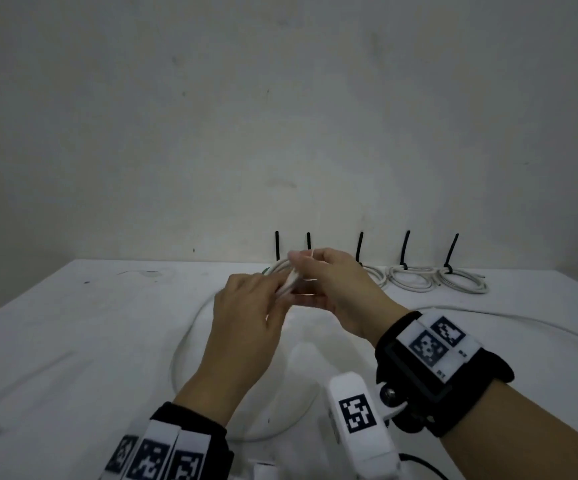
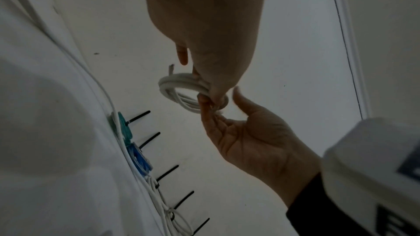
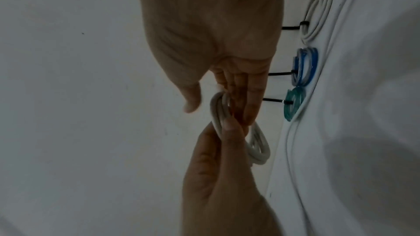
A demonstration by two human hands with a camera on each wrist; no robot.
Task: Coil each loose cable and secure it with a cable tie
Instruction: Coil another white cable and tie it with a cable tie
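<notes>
A small coil of white cable hangs in the air between my two hands, above the white table. My right hand pinches the coil, its thumb pressed on the strands. My left hand touches the coil with straight fingers and keeps its thumb off it. No cable tie shows on this coil. Under my hands a long loose white cable lies in a wide loop; I cannot tell whether it joins the coil.
Against the back wall lies a row of tied coils, each with a black cable tie sticking up: a green coil, a blue coil, and white coils to the right. The loose cable runs on to the right.
</notes>
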